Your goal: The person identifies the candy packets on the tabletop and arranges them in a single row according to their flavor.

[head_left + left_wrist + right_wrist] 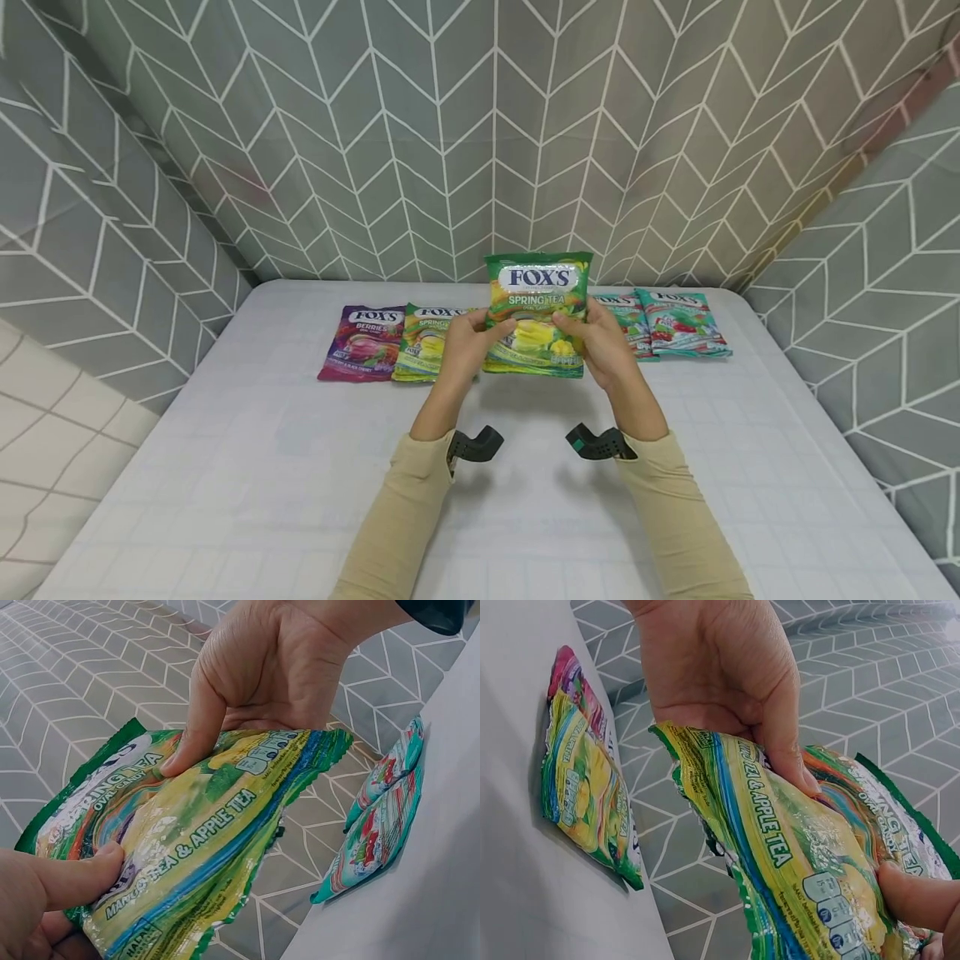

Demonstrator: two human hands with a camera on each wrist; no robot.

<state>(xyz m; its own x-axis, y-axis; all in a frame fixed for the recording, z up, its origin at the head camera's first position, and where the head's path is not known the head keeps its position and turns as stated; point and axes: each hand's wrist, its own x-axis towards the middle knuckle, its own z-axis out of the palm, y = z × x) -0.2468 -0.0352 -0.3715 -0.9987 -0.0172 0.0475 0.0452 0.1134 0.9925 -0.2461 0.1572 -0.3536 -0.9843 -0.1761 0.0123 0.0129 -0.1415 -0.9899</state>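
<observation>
Both hands hold up a green and yellow Fox's Spring Tea candy bag, front toward me, over the table. My left hand grips its left side, thumb across the printed front. On the opposite side my right hand pinches the bag in the same way. In the left wrist view the candy bag is tilted, with "Mango Tea & Apple Tea" along its lower part. The right wrist view shows the bag's front creased between the two thumbs. Fingers behind the bag are mostly hidden.
Left on the white table lie a purple Berries bag and another green Spring Tea bag, side by side. To the right lie two teal Fox's bags, one partly hidden and one fully visible. A patterned grey curtain stands behind.
</observation>
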